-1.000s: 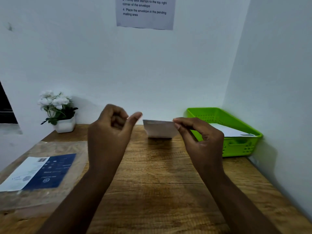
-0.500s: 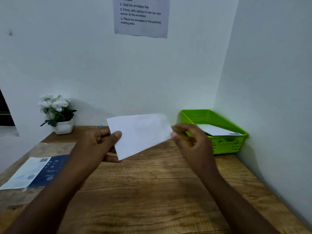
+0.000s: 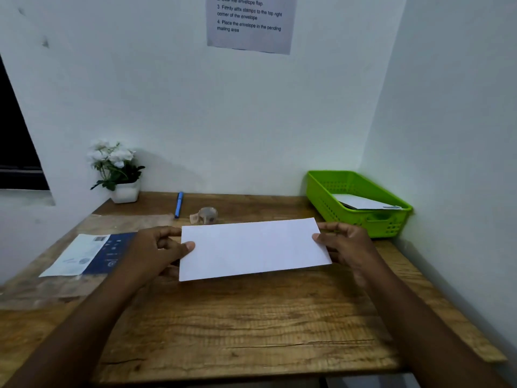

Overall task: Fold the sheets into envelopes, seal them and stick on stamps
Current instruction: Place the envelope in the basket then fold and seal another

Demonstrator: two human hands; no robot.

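A wooden table (image 3: 237, 326) fills the near part of the scene, its grain running left to right. Just beyond the middle of it, a white envelope (image 3: 253, 249) is held flat and slightly tilted, close over the tabletop; whether it touches the wood cannot be told. The left hand (image 3: 155, 254) pinches the envelope's left edge, thumb on top and fingers curled underneath. The right hand (image 3: 348, 247) grips the right edge the same way, thumb tip on the upper face and fingers behind.

To the left lies a white and dark blue printed sheet (image 3: 89, 254), resting on a clear plastic sleeve (image 3: 50, 289) that covers the left part of the table. Farther back, just beyond the envelope's far edge, sits a roll of clear tape (image 3: 207, 215), and just left of it a blue pen (image 3: 179, 204) lies pointing toward the wall. In the far left corner stands a small white pot of white flowers (image 3: 117, 172). In the far right corner a green plastic basket (image 3: 330, 189) holds a white envelope-like paper (image 3: 363, 203). On the far wall hangs a printed instruction sheet (image 3: 251, 22).
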